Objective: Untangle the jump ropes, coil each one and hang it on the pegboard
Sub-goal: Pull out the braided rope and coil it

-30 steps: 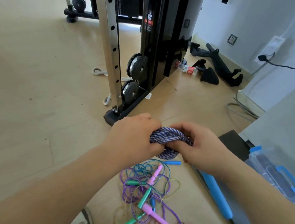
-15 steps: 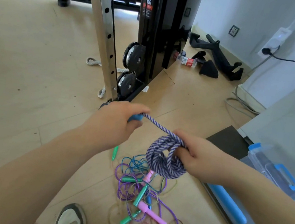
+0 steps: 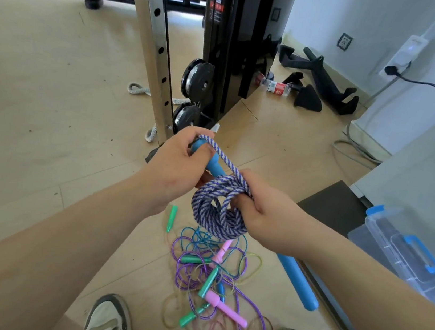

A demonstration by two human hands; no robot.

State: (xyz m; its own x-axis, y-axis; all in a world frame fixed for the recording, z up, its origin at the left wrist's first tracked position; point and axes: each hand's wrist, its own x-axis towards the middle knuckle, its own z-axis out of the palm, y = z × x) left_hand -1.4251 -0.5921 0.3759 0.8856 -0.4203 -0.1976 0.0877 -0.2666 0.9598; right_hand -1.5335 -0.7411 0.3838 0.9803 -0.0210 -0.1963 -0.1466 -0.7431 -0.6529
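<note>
Now our right hand (image 3: 266,218) clasps the striped coil (image 3: 216,216) from its right, while our left hand (image 3: 174,165), just up-left of the coil, grips the blue handle (image 3: 212,164), which seems to slant lengthwise down into the coil's top.

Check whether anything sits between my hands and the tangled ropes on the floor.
Only what you're holding: the striped rope coil hangs from your right hand over the tangled ropes, and your left hand grips its blue handle. Nothing else visible blocks them.

A home gym: cable machine (image 3: 236,41), weight plates (image 3: 197,78), wood floor (image 3: 40,84).
</note>
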